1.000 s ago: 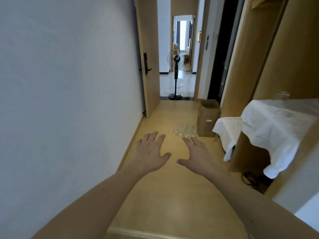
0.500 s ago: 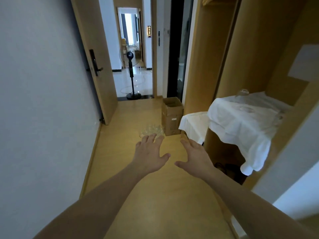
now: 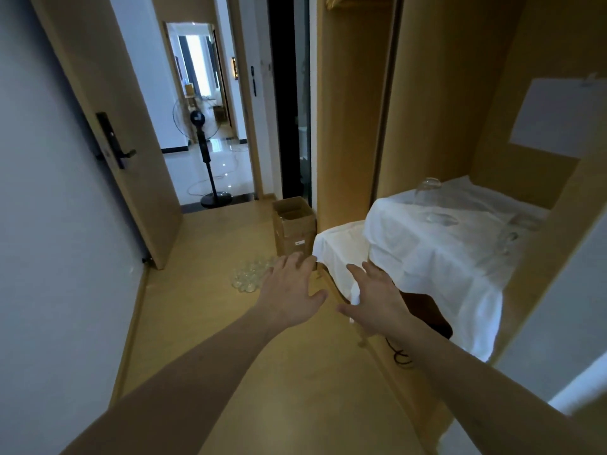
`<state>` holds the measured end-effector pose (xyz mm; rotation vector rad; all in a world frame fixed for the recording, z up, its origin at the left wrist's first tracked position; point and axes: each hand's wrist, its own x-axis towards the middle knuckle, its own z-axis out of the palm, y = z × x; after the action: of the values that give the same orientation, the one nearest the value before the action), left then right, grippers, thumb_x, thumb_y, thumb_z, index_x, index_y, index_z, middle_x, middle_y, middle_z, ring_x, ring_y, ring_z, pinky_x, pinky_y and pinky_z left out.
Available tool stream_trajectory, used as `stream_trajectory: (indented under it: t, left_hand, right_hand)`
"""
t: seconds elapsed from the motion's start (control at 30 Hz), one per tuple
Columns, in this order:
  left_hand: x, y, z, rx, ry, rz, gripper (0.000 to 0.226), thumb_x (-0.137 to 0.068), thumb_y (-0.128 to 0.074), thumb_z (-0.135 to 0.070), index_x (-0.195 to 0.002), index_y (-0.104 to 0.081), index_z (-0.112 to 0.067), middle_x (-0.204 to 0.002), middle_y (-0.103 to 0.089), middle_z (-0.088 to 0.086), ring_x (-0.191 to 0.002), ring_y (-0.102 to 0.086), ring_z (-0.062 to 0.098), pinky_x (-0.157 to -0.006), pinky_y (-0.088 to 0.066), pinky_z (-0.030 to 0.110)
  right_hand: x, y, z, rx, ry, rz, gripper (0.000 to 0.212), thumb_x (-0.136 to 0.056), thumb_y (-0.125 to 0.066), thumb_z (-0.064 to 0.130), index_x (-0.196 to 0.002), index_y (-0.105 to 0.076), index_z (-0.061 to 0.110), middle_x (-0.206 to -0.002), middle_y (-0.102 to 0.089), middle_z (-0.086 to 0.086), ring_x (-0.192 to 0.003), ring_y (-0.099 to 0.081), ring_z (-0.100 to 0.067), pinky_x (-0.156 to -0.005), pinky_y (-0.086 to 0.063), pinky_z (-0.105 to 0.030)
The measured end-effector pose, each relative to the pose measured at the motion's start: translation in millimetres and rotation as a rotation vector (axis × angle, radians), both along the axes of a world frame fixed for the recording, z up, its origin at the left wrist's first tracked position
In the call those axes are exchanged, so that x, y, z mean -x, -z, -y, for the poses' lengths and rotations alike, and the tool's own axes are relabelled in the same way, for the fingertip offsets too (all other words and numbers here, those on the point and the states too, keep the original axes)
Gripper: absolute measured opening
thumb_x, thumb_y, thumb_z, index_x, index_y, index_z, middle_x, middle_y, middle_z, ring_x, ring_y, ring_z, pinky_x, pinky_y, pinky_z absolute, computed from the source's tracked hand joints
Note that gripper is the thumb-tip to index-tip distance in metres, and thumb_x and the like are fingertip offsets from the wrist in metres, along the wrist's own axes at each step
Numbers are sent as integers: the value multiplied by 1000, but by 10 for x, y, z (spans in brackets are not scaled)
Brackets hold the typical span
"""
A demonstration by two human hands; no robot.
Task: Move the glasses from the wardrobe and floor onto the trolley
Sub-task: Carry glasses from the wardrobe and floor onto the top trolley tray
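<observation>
Fingers of the left hand [image 3: 289,290] and right hand [image 3: 374,300] are spread apart, holding nothing — both reach out over the floor [image 3: 203,323]. A cluster of glasses [image 3: 249,274] sits on the floor beside a cardboard box [image 3: 294,224]. One upturned glass [image 3: 427,192] stands on the white cloth [image 3: 433,254] in the wardrobe [image 3: 427,93], near its back edge.

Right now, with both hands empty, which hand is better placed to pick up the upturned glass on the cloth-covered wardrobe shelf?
Probably the right hand. It hovers open at the shelf's white cloth, on the same side as the upturned glass. The left hand is open too, but nearer the floor glasses.
</observation>
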<state>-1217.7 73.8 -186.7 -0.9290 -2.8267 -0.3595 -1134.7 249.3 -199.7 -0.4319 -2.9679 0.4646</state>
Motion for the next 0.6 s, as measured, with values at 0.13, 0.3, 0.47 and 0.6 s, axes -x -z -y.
stream_trajectory:
  t: [0.13, 0.3, 0.47, 0.6]
  left_hand:
    - [352, -56, -516, 16, 46, 7, 73, -89, -53, -62, -151, -33, -30, -157, -35, 3, -144, -30, 28, -113, -32, 50]
    - [757, -122, -1099, 57, 82, 12, 74, -92, -49, -65, -154, -29, -32, -162, -27, 1, -147, -25, 29, -115, -32, 52]
    - [1085, -133, -1600, 64, 148, 16, 74, -92, -49, -64, -154, -28, -31, -162, -29, 3, -147, -25, 29, -116, -32, 53]
    - [1323, -117, -1974, 64, 198, 23, 73, -93, -47, -67, -155, -27, -33, -164, -27, 2, -149, -24, 29, -118, -30, 54]
  right_hand:
    - [353, -14, -481, 22, 17, 5, 88, -86, -65, 62, -156, -24, 28, -162, -27, -4, -146, -31, -30, -117, -34, -45]
    - [720, -12, -1042, 49, 66, -1, 88, -83, -64, 63, -155, -24, 30, -163, -26, -5, -145, -31, -30, -116, -33, -45]
    - [955, 49, -1518, 72, 125, -13, 87, -83, -63, 63, -155, -26, 31, -162, -28, -4, -144, -32, -29, -115, -31, -43]
    - [1144, 104, -1819, 27, 172, -1, 84, -85, -60, 66, -154, -26, 32, -161, -31, -2, -145, -33, -25, -119, -29, -41]
